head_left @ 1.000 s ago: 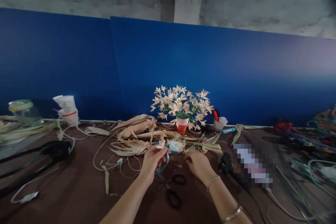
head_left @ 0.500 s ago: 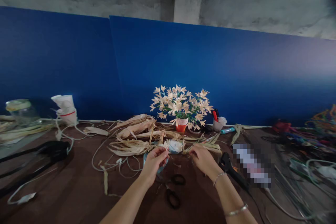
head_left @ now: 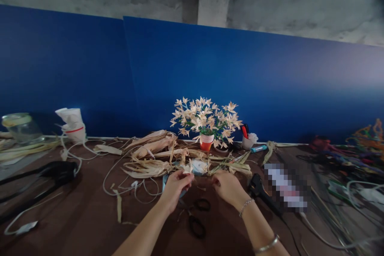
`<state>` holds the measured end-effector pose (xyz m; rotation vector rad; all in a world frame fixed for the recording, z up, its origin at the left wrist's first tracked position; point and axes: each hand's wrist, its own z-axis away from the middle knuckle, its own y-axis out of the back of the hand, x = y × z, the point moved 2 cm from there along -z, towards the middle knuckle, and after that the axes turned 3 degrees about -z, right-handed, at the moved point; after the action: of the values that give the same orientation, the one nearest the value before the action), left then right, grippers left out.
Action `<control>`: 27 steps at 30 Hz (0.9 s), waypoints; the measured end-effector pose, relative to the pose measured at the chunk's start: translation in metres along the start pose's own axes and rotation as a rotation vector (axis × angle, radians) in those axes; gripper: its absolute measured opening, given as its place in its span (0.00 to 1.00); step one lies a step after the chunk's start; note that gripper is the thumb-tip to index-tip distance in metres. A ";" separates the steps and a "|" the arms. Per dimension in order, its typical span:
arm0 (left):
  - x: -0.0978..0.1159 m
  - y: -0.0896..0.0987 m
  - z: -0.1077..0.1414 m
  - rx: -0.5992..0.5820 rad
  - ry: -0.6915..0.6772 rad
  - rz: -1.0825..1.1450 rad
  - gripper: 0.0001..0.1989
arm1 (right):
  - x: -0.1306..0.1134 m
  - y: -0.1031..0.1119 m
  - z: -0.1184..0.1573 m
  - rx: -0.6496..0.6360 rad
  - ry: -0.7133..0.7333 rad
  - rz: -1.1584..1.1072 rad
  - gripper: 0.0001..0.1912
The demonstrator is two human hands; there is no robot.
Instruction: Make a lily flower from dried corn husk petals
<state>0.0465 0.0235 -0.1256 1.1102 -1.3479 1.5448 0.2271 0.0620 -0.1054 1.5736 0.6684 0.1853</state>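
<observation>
My left hand (head_left: 177,186) is closed in a pinch on a small pale flower (head_left: 188,169) that looks made of husk. To its right, my right hand (head_left: 228,186) has its fingers curled together; anything between them is too small or hidden to make out. The two hands are apart, with a gap of table between them. Beneath them lies a pair of black-handled scissors (head_left: 197,224). Just beyond my hands are dried corn husks (head_left: 150,168) and a white-and-blue bundle (head_left: 199,167). Behind stands an orange-and-white pot (head_left: 207,142) full of pale flowers (head_left: 204,118).
A black glue gun (head_left: 264,196) lies right of my right hand, near a blurred-out patch. White cords (head_left: 112,192) loop on the left beside a black stand (head_left: 60,174). At the back are a glass jar (head_left: 22,130) and a blue panel (head_left: 180,68). Coloured strands (head_left: 357,152) heap at far right.
My right hand has shifted slightly left, toward my left hand. The left hand keeps its pinch on the flower, which shows more clearly now. The whole view has drifted a little.
</observation>
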 end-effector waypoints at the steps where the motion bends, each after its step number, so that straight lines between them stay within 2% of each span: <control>1: 0.000 0.000 0.000 -0.002 0.000 0.006 0.10 | -0.001 -0.001 -0.001 -0.004 0.017 -0.003 0.09; 8: 0.000 -0.001 0.002 -0.017 0.068 0.062 0.10 | -0.012 -0.012 -0.007 0.011 0.037 0.033 0.10; 14: 0.002 -0.002 0.004 -0.037 0.121 0.103 0.10 | -0.015 -0.011 -0.006 0.052 0.054 -0.036 0.07; 16: 0.002 -0.002 0.004 -0.055 0.125 0.113 0.10 | -0.017 -0.008 -0.006 0.116 0.071 -0.187 0.06; 18: 0.001 -0.003 0.004 -0.062 0.123 0.112 0.10 | -0.019 -0.005 -0.007 0.190 0.072 -0.441 0.04; 20: -0.001 -0.004 0.004 -0.062 0.114 0.102 0.10 | -0.022 -0.004 -0.008 0.208 0.020 -0.737 0.03; 24: -0.005 -0.006 0.003 -0.098 0.080 0.076 0.10 | -0.029 -0.007 -0.008 0.059 -0.132 -1.282 0.05; 27: -0.008 -0.007 0.002 -0.114 0.029 0.037 0.11 | -0.033 -0.007 -0.006 -0.013 -0.159 -1.481 0.11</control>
<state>0.0554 0.0224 -0.1310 0.9940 -1.4258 1.4857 0.1953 0.0504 -0.1022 0.7380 1.4990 -1.0094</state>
